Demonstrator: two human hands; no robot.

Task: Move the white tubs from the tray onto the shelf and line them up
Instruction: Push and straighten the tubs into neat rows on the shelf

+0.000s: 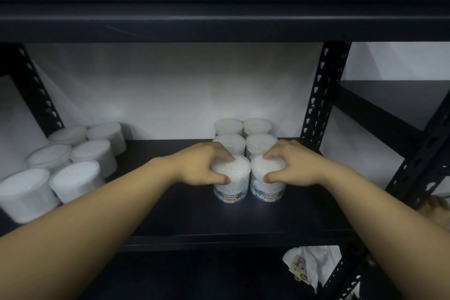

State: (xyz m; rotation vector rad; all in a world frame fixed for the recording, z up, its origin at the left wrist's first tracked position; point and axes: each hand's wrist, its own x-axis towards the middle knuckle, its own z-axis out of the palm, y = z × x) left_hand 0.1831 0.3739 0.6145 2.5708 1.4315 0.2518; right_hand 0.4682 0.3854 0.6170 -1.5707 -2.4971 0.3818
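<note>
At the centre of the head view, your left hand (203, 165) and right hand (289, 165) each grasp a front tub (230, 178), (267, 178) standing on the shelf (170, 214). You appear to be setting this pair before the rows behind; next, let go once they sit square.

— How many white tubs are we seeing on the shelf (243, 221) right now?
— I'm counting twelve: six (75, 179) sitting in the left cluster, six (231, 178) standing in the middle block.
— And hands?
— Two are showing, left hand (203, 167) and right hand (292, 165).
</note>
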